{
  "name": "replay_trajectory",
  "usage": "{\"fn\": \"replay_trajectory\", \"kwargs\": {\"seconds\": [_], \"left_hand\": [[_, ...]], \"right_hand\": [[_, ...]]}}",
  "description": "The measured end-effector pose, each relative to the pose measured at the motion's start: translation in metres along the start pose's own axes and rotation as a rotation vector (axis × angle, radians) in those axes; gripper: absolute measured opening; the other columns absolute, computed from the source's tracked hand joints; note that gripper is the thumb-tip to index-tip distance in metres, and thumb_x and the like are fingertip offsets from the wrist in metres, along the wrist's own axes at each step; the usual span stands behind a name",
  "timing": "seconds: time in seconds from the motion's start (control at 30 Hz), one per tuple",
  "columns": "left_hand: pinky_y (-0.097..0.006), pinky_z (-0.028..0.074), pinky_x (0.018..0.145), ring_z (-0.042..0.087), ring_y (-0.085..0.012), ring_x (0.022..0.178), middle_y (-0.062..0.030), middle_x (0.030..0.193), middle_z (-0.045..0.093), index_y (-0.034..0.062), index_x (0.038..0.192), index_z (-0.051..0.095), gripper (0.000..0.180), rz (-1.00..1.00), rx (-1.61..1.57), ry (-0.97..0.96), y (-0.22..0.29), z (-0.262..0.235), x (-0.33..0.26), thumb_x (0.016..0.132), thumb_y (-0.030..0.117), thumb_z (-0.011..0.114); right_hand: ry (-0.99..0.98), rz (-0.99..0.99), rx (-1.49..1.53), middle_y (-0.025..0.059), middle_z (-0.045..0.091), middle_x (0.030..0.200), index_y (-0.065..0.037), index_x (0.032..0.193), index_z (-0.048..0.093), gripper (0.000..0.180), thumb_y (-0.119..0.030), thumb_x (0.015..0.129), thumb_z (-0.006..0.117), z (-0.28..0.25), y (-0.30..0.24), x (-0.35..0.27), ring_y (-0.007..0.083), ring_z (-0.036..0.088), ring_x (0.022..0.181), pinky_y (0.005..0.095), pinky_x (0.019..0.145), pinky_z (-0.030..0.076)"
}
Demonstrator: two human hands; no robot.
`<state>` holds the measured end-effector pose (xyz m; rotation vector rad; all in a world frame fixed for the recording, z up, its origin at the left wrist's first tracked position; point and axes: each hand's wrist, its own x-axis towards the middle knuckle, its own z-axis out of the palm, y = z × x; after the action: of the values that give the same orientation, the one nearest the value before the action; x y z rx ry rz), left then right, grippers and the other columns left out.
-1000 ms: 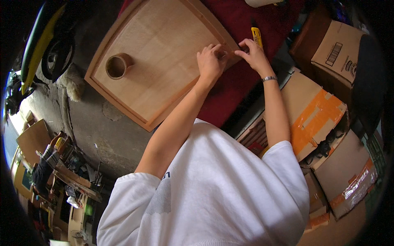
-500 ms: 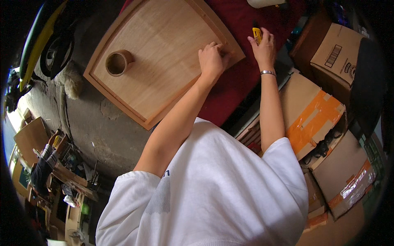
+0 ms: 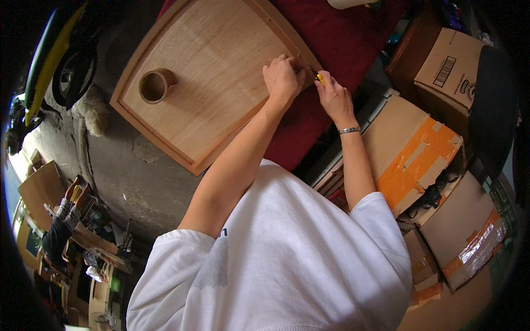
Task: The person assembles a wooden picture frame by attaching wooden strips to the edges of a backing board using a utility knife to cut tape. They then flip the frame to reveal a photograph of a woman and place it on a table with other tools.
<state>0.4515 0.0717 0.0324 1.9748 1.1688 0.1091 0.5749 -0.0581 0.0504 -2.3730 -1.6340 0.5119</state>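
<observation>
A wooden panel point(image 3: 210, 71) with a raised, curved wooden frame point(image 3: 148, 128) lies before me. My left hand point(image 3: 282, 79) rests at the panel's right corner with its fingers curled together against the frame; what they pinch, if anything, is hidden. Close beside it, my right hand point(image 3: 334, 99) grips a yellow and black utility knife point(image 3: 321, 79). The knife's tip points at the same corner, near my left fingers; whether it touches the wood I cannot tell. A roll of brown tape point(image 3: 171, 80) stands on the panel's left part.
Dark red cloth point(image 3: 353, 41) lies under the panel's right side. Cardboard boxes point(image 3: 417, 157), some with orange tape, are stacked at the right. A concrete floor point(image 3: 118, 171) spreads at the left, with a wheel point(image 3: 74, 77) and piled wood scraps point(image 3: 99, 243).
My right hand has come down and left with the utility knife, from over the red cloth to the frame's corner. My left hand stays nearly in place there.
</observation>
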Motion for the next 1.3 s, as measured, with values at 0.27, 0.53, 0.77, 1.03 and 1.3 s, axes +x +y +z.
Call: {"fn": "replay_trajectory", "kwargs": {"seconds": [0.27,0.53,0.77,1.03,1.3], "left_hand": [[-0.045,0.043,0.087,0.062,-0.0298,0.106,-0.0067,0.103,0.068,0.0133,0.099,0.076,0.023,-0.02,-0.009,-0.023,0.001,-0.003,-0.001,0.081,0.028,0.074],[-0.045,0.043,0.09,0.061,-0.0297,0.108,-0.0068,0.107,0.067,0.0129,0.101,0.074,0.023,-0.037,0.017,-0.012,-0.001,0.002,0.001,0.083,0.027,0.074],[-0.049,0.042,0.095,0.055,-0.033,0.114,-0.0106,0.115,0.061,0.0176,0.118,0.07,0.036,0.459,0.185,-0.057,0.004,-0.013,-0.045,0.083,0.028,0.076],[-0.043,0.042,0.09,0.056,-0.0319,0.105,-0.0095,0.112,0.061,0.0127,0.114,0.066,0.035,0.078,0.168,0.08,-0.083,-0.078,-0.125,0.08,0.01,0.074],[-0.044,0.042,0.088,0.056,-0.0294,0.103,-0.0064,0.108,0.061,0.0114,0.104,0.066,0.023,0.323,0.262,-0.151,-0.103,-0.091,-0.13,0.081,0.012,0.073]], "right_hand": [[-0.068,0.042,-0.079,0.018,0.068,0.09,-0.01,0.122,0.047,0.023,-0.025,0.105,0.05,-0.01,-0.005,-0.002,0.0407,0.07,0.073,0.0475,0.056,0.059],[-0.135,0.104,-0.064,0.0206,0.069,0.095,-0.01,0.125,0.049,0.026,-0.027,0.105,0.051,-0.013,0.001,-0.023,0.0437,0.07,0.081,0.0493,0.064,0.058],[0.183,0.266,0.044,0.021,0.066,0.117,-0.009,0.135,0.047,0.038,-0.033,0.105,0.052,-0.011,0.034,-0.002,0.0412,0.065,0.107,0.0489,0.084,0.056],[0.25,-0.225,-0.159,0.0008,0.061,0.103,-0.02,0.119,0.072,0.028,-0.014,0.092,0.069,0.003,0.03,-0.01,0.0232,0.059,0.095,0.0404,0.084,0.048],[0.161,-0.342,-0.184,0.0012,0.059,0.101,-0.021,0.123,0.07,0.032,-0.012,0.092,0.068,0.005,0.03,0.001,0.0226,0.057,0.094,0.0385,0.081,0.05]]}}
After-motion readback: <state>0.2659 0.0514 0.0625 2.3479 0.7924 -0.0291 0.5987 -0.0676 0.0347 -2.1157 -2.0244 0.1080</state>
